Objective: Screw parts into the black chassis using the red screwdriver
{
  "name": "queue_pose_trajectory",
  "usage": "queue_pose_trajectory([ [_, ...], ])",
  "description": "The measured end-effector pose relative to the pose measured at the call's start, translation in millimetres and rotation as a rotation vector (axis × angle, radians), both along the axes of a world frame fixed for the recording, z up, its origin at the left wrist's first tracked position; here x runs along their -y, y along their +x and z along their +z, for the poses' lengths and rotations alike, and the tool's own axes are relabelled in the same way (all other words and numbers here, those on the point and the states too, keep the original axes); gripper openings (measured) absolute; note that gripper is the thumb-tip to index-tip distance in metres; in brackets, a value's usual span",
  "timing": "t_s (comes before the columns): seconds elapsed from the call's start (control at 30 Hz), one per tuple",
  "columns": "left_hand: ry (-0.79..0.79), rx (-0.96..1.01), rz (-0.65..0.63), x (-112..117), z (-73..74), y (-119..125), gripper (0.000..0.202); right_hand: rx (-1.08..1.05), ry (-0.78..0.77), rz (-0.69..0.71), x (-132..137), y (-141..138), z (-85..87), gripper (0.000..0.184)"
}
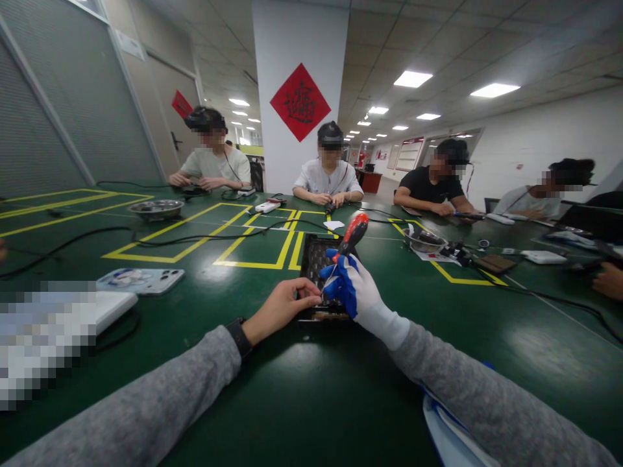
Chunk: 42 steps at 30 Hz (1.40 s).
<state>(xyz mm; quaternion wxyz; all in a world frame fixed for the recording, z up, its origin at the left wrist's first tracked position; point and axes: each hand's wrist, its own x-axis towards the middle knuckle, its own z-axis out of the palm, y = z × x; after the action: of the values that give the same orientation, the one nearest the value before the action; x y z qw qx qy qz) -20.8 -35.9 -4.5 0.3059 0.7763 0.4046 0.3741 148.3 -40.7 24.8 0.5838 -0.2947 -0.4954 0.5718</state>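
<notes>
My right hand, in a white glove with blue fingers, grips a screwdriver with a red and black handle, its tip pointing down at a black flat device lying on the green table. My bare left hand rests at the device's near left edge, fingers pinched together close to the screwdriver tip. What the fingers pinch is too small to make out. Both arms wear grey sleeves, and a dark watch sits on the left wrist.
A phone in a pale case and a white box lie at the left. Metal bowls stand further back. Cables cross the yellow-taped table. Several people sit along the far and right sides working with small tools.
</notes>
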Motion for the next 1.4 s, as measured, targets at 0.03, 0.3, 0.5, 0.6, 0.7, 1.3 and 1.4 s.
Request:
queue_pose_trajectory([
  [0.03,-0.001,-0.003,-0.003,-0.1,-0.2,-0.2,0.029,0.003,0.002,-0.002,0.6,-0.1,0.4,0.04],
  [0.3,0.051,-0.024,-0.037,1.1,3.6,-0.6,0.025,-0.045,-0.084,0.023,-3.9,0.2,-0.8,0.036],
  [0.5,0.012,-0.034,-0.012,1.4,2.6,-0.6,0.027,-0.035,-0.021,0.0,-2.3,-0.1,-1.1,0.034],
  [0.6,0.036,-0.039,-0.029,1.9,4.0,-0.9,0.026,-0.028,-0.056,0.023,-3.4,-0.2,-0.8,0.036],
  [0.7,0.066,-0.051,-0.056,1.8,5.0,-0.7,0.026,-0.042,-0.096,0.04,-6.5,0.1,-2.4,0.036],
  [1.3,0.067,-0.053,-0.072,-0.3,3.1,-0.1,0.023,-0.042,-0.044,0.052,-6.3,1.0,-6.1,0.036],
  [1.4,0.032,-0.028,-0.06,-1.2,1.5,0.0,0.024,-0.027,-0.037,0.041,-4.1,0.5,-4.7,0.035],
])
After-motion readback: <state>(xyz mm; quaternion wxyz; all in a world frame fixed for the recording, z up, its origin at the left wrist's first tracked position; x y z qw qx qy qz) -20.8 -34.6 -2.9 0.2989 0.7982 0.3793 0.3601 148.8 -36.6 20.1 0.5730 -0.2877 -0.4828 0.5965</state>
